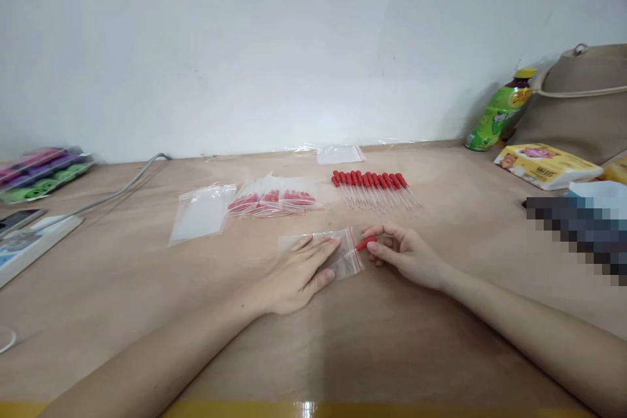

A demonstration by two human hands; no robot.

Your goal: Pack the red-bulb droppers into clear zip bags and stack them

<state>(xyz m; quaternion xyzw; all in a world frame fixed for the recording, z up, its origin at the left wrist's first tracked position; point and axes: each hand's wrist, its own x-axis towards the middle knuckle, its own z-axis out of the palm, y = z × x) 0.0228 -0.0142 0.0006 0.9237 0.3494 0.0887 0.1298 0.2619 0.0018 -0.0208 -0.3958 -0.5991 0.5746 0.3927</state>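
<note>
My left hand [306, 274] lies flat with its fingers stretched over a clear zip bag [349, 266] on the table, pressing it down. The bag's red-lined mouth faces right. Between the thumb and fingertips of my right hand [404, 255] is the red end of a thin-shafted tool [365, 243]; its shaft points left into the bag mouth. Beyond my right hand, a row of similar red-ended tools [375, 181] with thin pale shafts lies side by side. Filled zip bags [272, 199] with red ends showing lie behind my left hand.
Flat zip bags [203, 209] lie at the left, with another bag [340, 155] by the wall. Farther left are a grey cable [132, 186], a power strip [44, 245] and coloured rolls [44, 170]. A green bottle [499, 114], tissue pack [548, 165] and beige bag [578, 104] stand right.
</note>
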